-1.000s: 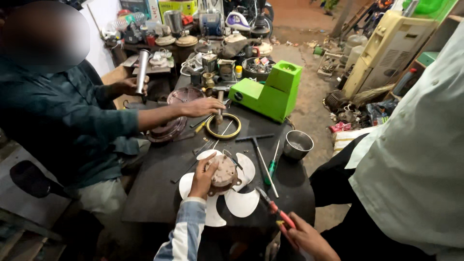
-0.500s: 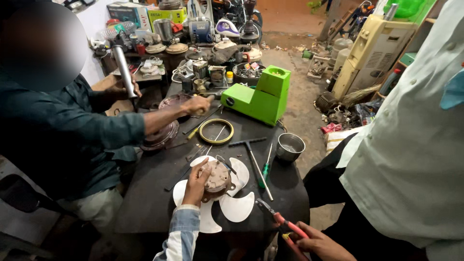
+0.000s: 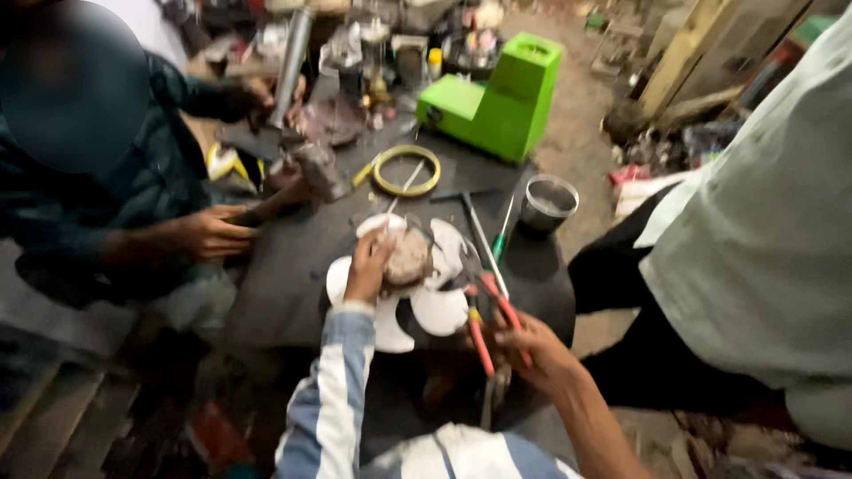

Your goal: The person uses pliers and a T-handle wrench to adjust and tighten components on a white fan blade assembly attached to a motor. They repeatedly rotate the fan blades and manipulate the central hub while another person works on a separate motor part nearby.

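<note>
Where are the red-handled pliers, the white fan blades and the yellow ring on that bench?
red-handled pliers [image 3: 493, 319]: head view, on one red handle.
white fan blades [image 3: 441, 310]: head view, on the lower right blade.
yellow ring [image 3: 406, 170]: head view, on its near rim, behind the fan.

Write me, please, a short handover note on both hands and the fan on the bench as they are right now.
Left hand: rests on the motor hub of the white fan blade, which lies flat on the dark bench.
Right hand: grip closed on red-handled pliers, jaws at the hub's edge.
Done: hub steadied. Left: work at the hub.
Nearby: screwdriver, metal cup, yellow ring, green machine. A co-worker's hand holds a tool across the bench.
</note>
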